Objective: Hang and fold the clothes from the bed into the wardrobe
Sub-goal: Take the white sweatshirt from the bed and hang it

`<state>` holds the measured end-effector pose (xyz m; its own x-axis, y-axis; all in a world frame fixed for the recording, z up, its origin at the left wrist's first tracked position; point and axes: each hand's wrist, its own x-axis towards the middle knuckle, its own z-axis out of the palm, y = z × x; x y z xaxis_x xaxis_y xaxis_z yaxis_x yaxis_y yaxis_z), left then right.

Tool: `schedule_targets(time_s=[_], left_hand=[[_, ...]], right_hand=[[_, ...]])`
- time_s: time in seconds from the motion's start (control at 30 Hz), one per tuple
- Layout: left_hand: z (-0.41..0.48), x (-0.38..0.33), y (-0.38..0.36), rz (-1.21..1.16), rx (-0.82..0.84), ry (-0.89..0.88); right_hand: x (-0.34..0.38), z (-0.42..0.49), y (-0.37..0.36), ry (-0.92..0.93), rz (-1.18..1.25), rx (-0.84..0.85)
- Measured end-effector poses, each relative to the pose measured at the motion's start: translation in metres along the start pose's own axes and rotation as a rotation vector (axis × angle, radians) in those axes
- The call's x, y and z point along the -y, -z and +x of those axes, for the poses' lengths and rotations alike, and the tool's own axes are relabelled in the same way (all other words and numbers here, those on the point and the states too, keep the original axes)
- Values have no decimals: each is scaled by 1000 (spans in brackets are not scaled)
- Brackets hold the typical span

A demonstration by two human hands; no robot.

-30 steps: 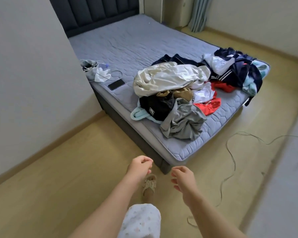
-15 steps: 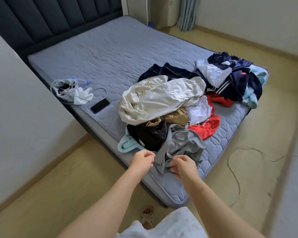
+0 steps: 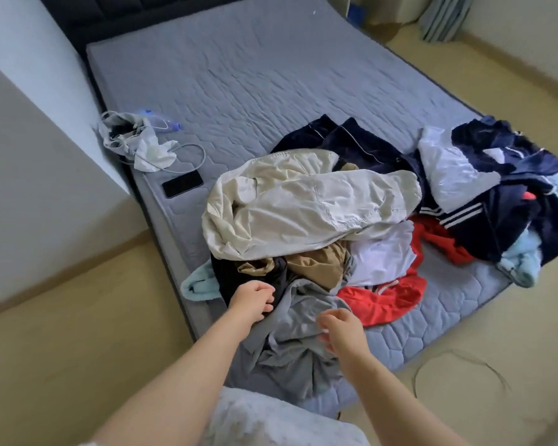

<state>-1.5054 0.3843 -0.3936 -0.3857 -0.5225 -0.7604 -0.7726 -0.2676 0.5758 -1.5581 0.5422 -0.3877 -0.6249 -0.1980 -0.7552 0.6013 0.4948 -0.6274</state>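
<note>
We note left hand [image 3: 253, 300], right hand [image 3: 342, 329] curled over crumpled grey fabric garment [image 3: 290, 349] beneath fingertips; grasp not discernible. Risk, we judge: lift drags tangled black garment [image 3: 231, 276], beyond left fingers, onto pale wooden floor [image 3: 78, 349].

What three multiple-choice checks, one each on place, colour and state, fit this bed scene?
1. Where is the phone? A: on the floor. B: on the bed, near its left edge. C: under a red top.
2. What colour is the garment under the right hand? A: grey. B: red. C: cream.
3. How do the clothes lie? A: in folded stacks. B: on hangers. C: in a loose heap.
Answers: 1 B, it lies flat on the bed beside a cable. 2 A, grey cloth lies beneath that hand. 3 C, they are crumpled over one another.
</note>
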Motion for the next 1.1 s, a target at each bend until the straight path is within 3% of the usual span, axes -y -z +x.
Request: schedule_targets(time_s=[0.37,0.53,0.6,0.77,0.97,1.1], left_hand=[[98,-30,-19,-619,-281,321],[137,-28,-3,-771,-415,433],[147,-26,2,-720,-417,445],[146,-26,4,-679,-342,337],[80,-13,12,-480,-189,-54],[16,-4,36,-209,-95,-268]], right_hand=[[28,93,8,-74,-169,116],[13,106,5,-106,-169,136],[3,106,6,-109,-180,129],[-9,93,1,-125,-164,126],[9,62,-19,-67,-122,110],[37,26,-38,69,-86,77]])
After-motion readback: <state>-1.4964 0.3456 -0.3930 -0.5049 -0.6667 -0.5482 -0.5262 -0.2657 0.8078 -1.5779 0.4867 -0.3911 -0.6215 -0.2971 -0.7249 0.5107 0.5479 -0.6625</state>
